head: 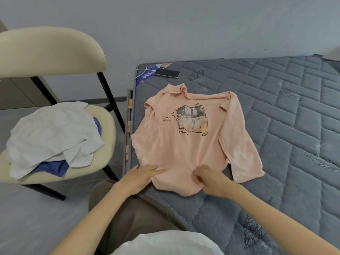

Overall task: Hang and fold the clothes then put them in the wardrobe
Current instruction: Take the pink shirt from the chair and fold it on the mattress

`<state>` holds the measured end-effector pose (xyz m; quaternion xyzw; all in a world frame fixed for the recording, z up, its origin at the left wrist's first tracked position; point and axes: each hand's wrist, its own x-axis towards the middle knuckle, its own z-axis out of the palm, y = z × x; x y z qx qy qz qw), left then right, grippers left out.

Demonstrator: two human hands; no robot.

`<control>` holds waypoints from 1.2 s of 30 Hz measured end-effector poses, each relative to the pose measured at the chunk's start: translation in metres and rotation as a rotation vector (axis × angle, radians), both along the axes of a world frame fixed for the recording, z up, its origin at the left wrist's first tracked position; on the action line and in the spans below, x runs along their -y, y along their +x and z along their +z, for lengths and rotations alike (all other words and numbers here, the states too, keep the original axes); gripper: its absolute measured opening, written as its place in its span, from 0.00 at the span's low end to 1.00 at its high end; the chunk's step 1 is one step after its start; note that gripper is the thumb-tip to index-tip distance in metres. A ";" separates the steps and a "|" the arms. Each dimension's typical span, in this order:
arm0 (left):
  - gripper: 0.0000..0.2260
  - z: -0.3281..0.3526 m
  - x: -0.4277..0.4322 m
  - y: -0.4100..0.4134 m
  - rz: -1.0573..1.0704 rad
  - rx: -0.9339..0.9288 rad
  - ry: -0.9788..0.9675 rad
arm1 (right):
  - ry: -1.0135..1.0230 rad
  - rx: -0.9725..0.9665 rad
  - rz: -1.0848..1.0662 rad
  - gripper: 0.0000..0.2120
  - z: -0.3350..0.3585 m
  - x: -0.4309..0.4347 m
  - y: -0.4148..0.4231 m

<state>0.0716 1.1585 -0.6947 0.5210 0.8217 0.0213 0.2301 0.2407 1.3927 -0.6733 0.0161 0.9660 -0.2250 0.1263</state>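
The left hand point(140, 178) lay flat with straight fingers, its fingertips pressing on the near-left corner of the hem of a peach-pink cotton T-shirt point(184, 150) printed with cartoon animals. The right hand point(208, 179) was curled, its fingers and thumb pinching a bunched fold of the same hem a little to the right, so the cloth puckered between the two hands.

The T-shirt was spread front-up on a grey quilted mattress point(287, 115), near its left edge, with the collar pointing away from the person. The sleeve on the left side was tucked in against the body of the shirt, while the sleeve on the right lay out across the mattress, reaching down toward the near edge.

Beyond the collar, at the far-left corner of the mattress, a black smartphone point(167, 73) lay beside a blue printed leaflet point(147, 75), with a white charging cable point(133, 74) looping off the edge.

To the left of the bed stood a cream padded chair with black metal legs point(55, 52). On its seat lay a crumpled white garment point(51, 137) over a blue garment point(53, 169), which showed at the front and at the right side.

The person's brown trousers point(139, 218) showed between the forearms.
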 end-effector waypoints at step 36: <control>0.13 -0.022 -0.061 -0.055 0.721 0.462 0.356 | -0.652 0.365 -1.001 0.18 -0.030 -0.044 -0.069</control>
